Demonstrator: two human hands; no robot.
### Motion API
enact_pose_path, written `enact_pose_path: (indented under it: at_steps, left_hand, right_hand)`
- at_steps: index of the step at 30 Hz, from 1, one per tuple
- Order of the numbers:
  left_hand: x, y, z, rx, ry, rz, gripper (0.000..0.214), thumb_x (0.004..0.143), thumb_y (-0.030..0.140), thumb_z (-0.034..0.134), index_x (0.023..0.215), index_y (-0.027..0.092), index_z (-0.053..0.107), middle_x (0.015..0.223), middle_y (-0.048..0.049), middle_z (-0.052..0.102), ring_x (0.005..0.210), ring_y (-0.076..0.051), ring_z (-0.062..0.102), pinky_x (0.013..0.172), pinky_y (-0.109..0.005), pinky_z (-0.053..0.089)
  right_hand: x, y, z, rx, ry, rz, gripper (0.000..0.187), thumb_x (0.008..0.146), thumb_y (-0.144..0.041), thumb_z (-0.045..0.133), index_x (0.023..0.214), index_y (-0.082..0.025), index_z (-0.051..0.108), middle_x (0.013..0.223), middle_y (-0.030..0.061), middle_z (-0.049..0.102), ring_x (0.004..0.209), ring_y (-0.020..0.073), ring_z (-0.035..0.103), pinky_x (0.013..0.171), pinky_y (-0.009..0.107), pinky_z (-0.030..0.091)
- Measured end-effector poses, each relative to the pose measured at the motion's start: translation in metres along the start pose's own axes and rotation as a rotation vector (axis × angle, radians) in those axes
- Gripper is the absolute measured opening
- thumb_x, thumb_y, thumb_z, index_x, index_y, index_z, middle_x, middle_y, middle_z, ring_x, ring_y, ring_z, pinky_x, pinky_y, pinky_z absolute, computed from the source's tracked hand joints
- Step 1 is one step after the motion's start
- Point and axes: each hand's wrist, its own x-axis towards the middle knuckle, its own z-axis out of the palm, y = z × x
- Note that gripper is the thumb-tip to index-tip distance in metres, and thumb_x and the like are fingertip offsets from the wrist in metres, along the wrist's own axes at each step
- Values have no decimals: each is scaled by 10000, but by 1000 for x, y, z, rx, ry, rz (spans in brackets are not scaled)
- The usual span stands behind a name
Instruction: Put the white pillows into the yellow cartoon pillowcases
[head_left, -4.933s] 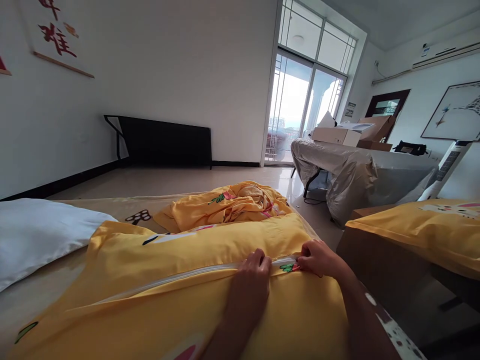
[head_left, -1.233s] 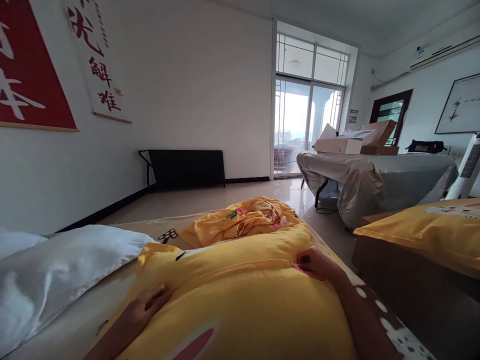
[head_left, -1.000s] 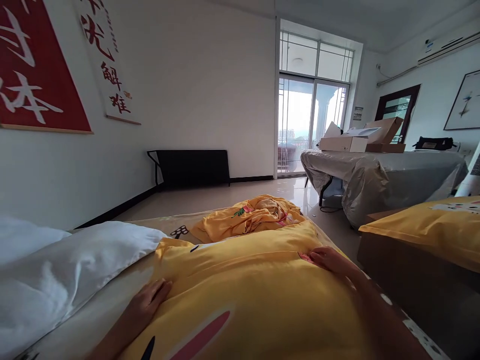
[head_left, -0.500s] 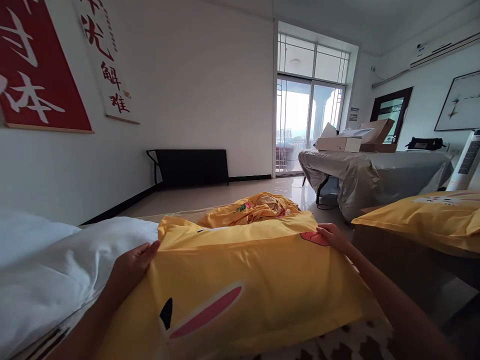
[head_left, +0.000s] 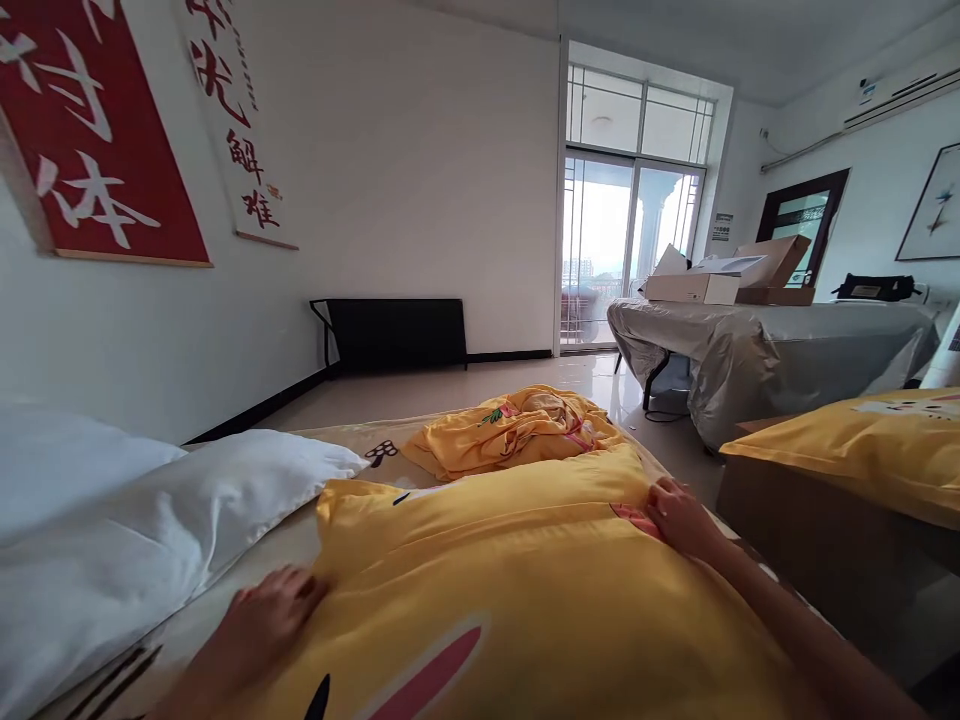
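A yellow pillow printed with a pink-and-white rabbit ear lies on the bed in front of me, puffed up with a fold across its far part. My left hand is at its left edge, the fingers curled against the cloth and their tips hidden. On the far right side, my right hand closes on the edge beside a red print. Just beyond the pillow sits a crumpled yellow cloth with green and pink prints.
White pillows lie along the left of the patterned bed sheet. Another yellow pillow rests on a brown surface at right. Behind it, a plastic-covered table carries boxes. A folded black frame leans against the wall.
The yellow pillow has come down from a raised, stretched position to lie flatter on the bed. Both hands have lowered with it, the left more. The view has shifted slightly left.
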Motion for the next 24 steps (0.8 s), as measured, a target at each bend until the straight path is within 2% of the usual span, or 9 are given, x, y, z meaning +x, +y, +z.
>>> enact_pose_path:
  at_steps: [2,4,6,8,10,13,17,20,24]
  left_hand:
    - [18,37,-23,60,63,27,369,809,302,325,923,182,654,1017,-94,706,999,-259,624,868,-378,459]
    - [36,92,-37,-25,51,148,473,880,330,277,1189,122,568,1249,-114,613,1181,-246,529,1020,-379,366]
    - [49,143,-33,-117,-73,298,549,918,424,272,1351,135,448,1410,-103,477,1302,-221,422,1079,-365,314]
    - [52,166,-14,-132,-234,379,576,926,495,271,1394,187,408,1458,-78,407,1360,-215,340,1109,-397,276]
    - [46,155,13,-117,-267,376,547,935,500,267,1408,250,380,1469,-49,384,1371,-201,319,1120,-421,258]
    - [30,104,49,-64,-86,289,508,947,444,274,1433,300,309,1493,-34,332,1378,-206,305,1115,-466,261]
    - [11,48,80,26,43,195,528,950,381,253,1468,314,173,1531,-37,244,1403,-220,242,1111,-515,235]
    - [3,27,95,65,45,143,544,950,362,228,1476,339,91,1545,-27,214,1412,-220,214,1108,-524,226]
    - [0,15,106,28,23,96,555,954,363,216,1481,339,44,1556,-27,189,1422,-218,179,1115,-512,215]
  right_hand:
    - [15,-33,-14,-26,72,-8,307,918,-321,381,946,-173,648,1034,121,652,1014,237,567,899,377,402]
    - [32,-78,-22,64,34,-112,344,946,-332,340,1119,-189,601,1174,99,624,1118,217,536,972,375,370]
    - [46,-117,-20,164,-57,-262,442,963,-428,301,1285,-210,509,1340,81,534,1247,202,456,1035,366,329]
    - [53,-131,-11,212,-178,-388,509,961,-497,270,1367,-241,437,1436,62,438,1335,197,363,1080,383,281]
    - [50,-114,3,210,-251,-397,534,959,-521,252,1410,-266,381,1483,54,366,1378,199,294,1111,420,231]
    - [35,-54,26,154,-238,-301,538,971,-491,233,1458,-269,281,1510,62,301,1403,198,236,1126,463,192]
    - [14,11,52,49,-148,-339,516,981,-406,248,1480,-285,197,1531,47,246,1416,192,194,1128,470,191]
    - [7,27,63,15,-128,-347,525,982,-377,254,1488,-303,133,1544,36,201,1421,189,171,1126,463,202]
    - [5,31,70,30,-140,-316,526,985,-370,239,1490,-315,103,1553,29,163,1427,181,143,1132,457,188]
